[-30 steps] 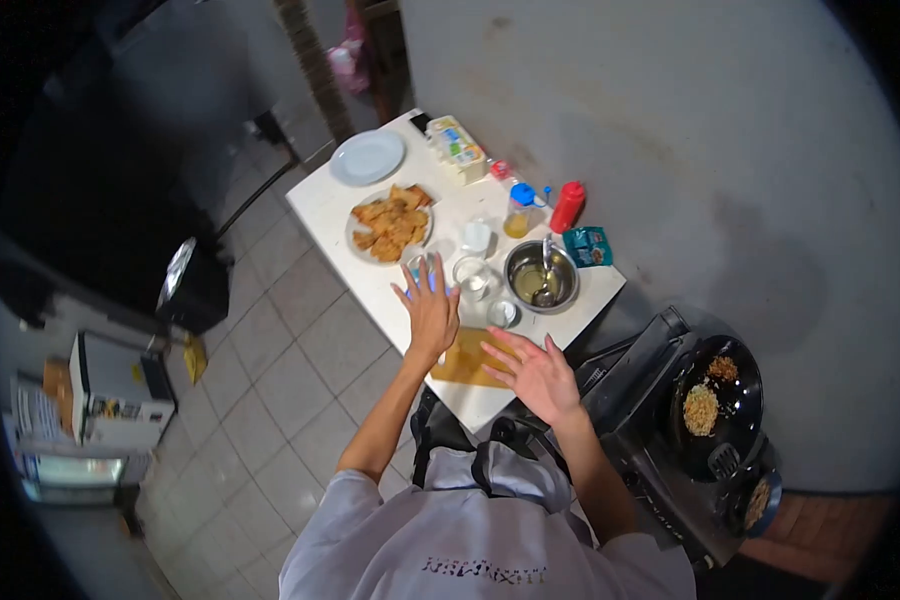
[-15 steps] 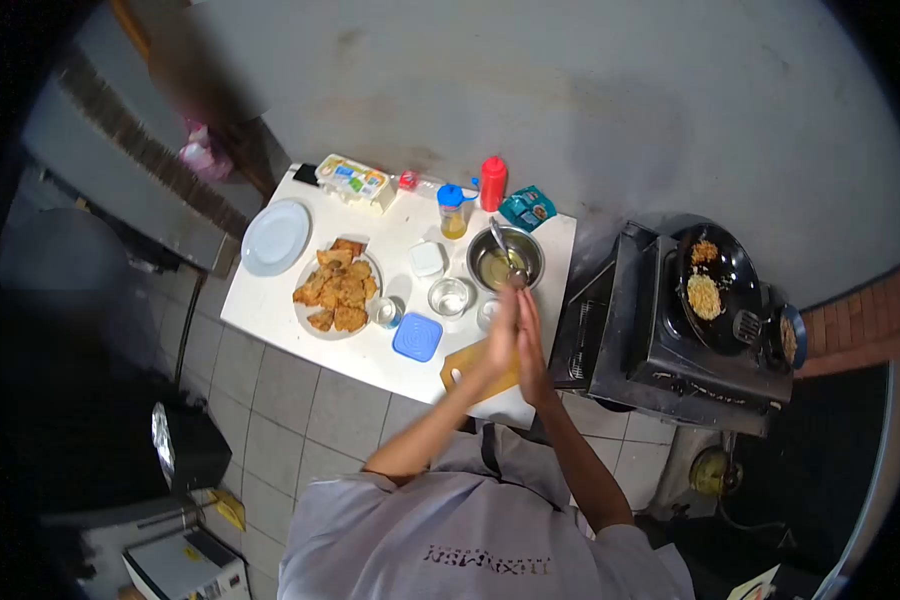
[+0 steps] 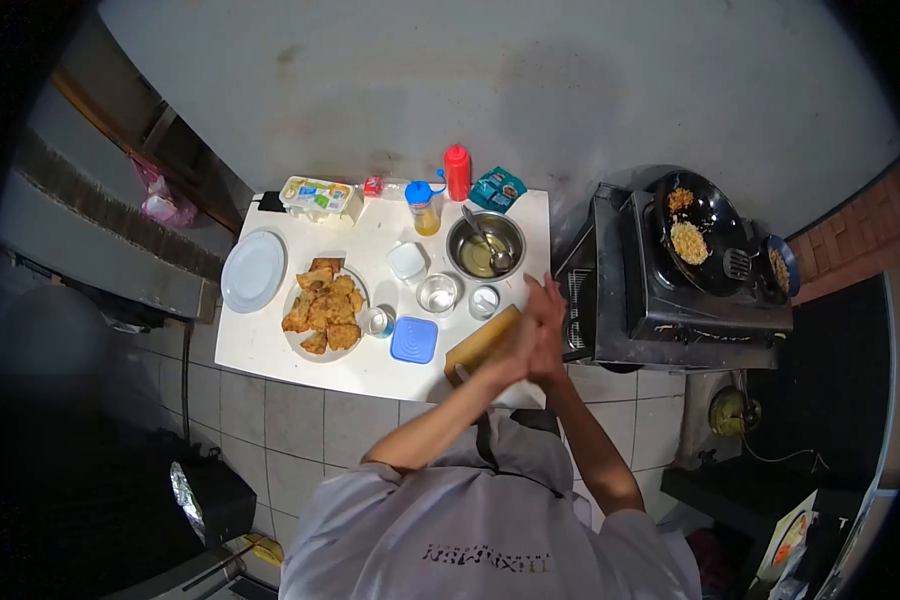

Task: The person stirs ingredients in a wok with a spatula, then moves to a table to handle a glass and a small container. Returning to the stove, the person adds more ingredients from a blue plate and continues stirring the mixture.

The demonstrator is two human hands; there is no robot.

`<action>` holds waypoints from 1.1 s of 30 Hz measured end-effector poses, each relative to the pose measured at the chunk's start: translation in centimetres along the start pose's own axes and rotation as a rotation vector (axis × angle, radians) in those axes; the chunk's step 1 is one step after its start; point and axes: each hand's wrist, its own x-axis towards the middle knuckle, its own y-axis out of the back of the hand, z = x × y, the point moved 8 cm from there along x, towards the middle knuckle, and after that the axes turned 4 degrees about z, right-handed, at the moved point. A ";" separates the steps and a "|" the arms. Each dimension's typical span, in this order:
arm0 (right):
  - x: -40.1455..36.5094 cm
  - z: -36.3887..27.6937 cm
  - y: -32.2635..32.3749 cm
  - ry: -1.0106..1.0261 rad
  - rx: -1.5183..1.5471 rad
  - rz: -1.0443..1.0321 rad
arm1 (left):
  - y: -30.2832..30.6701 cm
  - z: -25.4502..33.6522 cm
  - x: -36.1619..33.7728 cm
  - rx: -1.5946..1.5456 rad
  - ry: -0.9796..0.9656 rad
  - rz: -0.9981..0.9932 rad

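Note:
My left hand [image 3: 517, 352] and my right hand [image 3: 547, 345] press against each other above the table's front right corner. Their fingers stretch away from me, and I see nothing held in them. The left hand is slightly smeared by motion and partly covers the right. Beneath and beside them lies a wooden cutting board [image 3: 482, 340]. Just beyond is a small glass jar [image 3: 484, 302] with something whitish in it. A steel bowl [image 3: 457, 262] with yellowish liquid and a ladle [image 3: 500, 260] stands farther back.
Fried food [image 3: 325, 308] fills a plate on the white table [image 3: 260, 350]. Around it are an empty plate [image 3: 253, 272], a blue lid [image 3: 413, 340], a glass bowl [image 3: 438, 293] and a red squeeze bottle [image 3: 457, 173]. At right, a wok [image 3: 715, 215] with food and a spatula [image 3: 737, 263] sits on the stove [image 3: 660, 320].
Both hands have shifted right, away from the steel bowl, and stay pressed together with the left now more across the right. The camera view has turned slightly.

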 end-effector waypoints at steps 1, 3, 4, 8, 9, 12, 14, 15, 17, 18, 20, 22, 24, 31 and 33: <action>-0.6 2.2 0.1 -0.001 -0.070 0.058 | -0.2 0.9 -0.1 0.000 0.005 0.001; -0.8 7.4 -0.9 -0.292 0.096 0.075 | -1.4 2.6 0.5 0.027 -0.061 -0.154; -1.6 9.5 -1.5 -0.519 0.366 0.086 | -1.2 2.2 0.2 0.025 -0.052 -0.156; -2.0 6.6 -1.9 -0.930 1.201 0.062 | -3.4 2.7 -0.8 1.114 -1.011 -0.396; -1.9 5.5 -1.5 -0.972 1.287 0.039 | -1.6 1.7 1.9 1.312 -0.807 -0.306; -2.7 3.8 0.0 -1.000 1.305 -0.054 | 6.4 1.0 6.3 1.199 -0.618 0.299; -2.4 4.9 2.6 -0.761 0.982 -0.058 | 8.2 3.6 5.2 0.935 -0.499 0.219; -2.7 6.6 2.8 -0.749 0.871 0.022 | 9.0 3.7 4.5 0.675 -0.376 0.135; -3.9 10.3 2.4 -0.738 0.690 0.008 | 10.7 2.4 3.4 0.616 -0.216 0.166; -4.2 12.0 2.0 -0.715 0.507 -0.009 | 11.9 1.3 2.9 0.551 -0.065 0.199; -5.2 15.0 -0.3 -0.791 0.482 -0.001 | 14.4 0.0 2.6 0.580 -0.027 0.245; -5.9 16.8 -2.7 -0.865 0.459 0.003 | 15.6 3.5 1.0 0.950 -0.515 0.470; -4.8 15.8 -6.4 -0.567 0.218 -0.240 | 17.1 2.4 1.2 1.077 -0.419 0.491; -3.4 15.2 -14.0 -0.361 -0.124 -0.263 | 19.2 -2.6 3.9 1.024 -0.364 0.291; -3.3 15.0 -14.8 -0.395 -0.162 -0.277 | 19.7 -4.2 4.6 1.056 -0.285 0.279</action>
